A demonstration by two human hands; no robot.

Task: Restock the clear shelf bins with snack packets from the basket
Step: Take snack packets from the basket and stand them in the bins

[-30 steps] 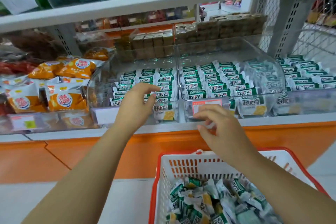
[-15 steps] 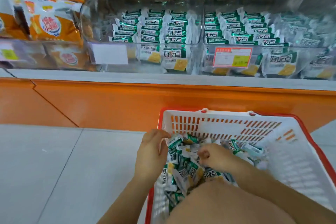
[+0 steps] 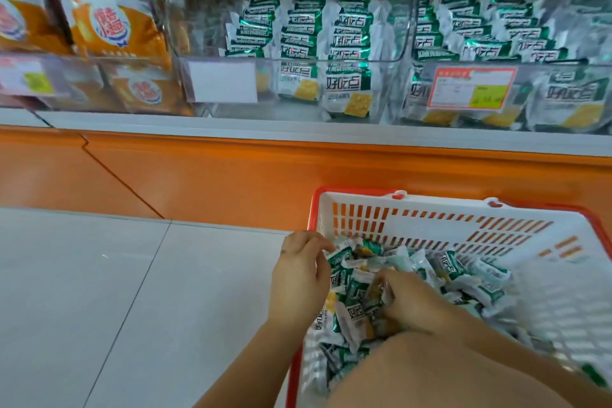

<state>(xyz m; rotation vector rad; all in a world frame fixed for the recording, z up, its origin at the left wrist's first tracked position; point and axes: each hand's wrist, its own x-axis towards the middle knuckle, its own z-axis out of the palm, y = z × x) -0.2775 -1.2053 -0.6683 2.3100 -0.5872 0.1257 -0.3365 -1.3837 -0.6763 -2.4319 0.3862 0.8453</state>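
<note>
Loads of green-white snack packets (image 3: pixel 450 267) in the red-rimmed white plastic basket (image 3: pixel 430 219); left hand (image 3: pixel 298 278), right hand (image 3: pixel 414 301) curl fingers round some.

The basket (image 3: pixel 427 209) sits on the floor (image 3: pixel 99 291), clear bins (image 3: pixel 198 16) on the shelf (image 3: pixel 231 131).

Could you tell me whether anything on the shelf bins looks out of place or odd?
The left clear bin carries a blank white label, while the right bin shows a printed price tag. Nothing looks spilled or damaged.
</note>
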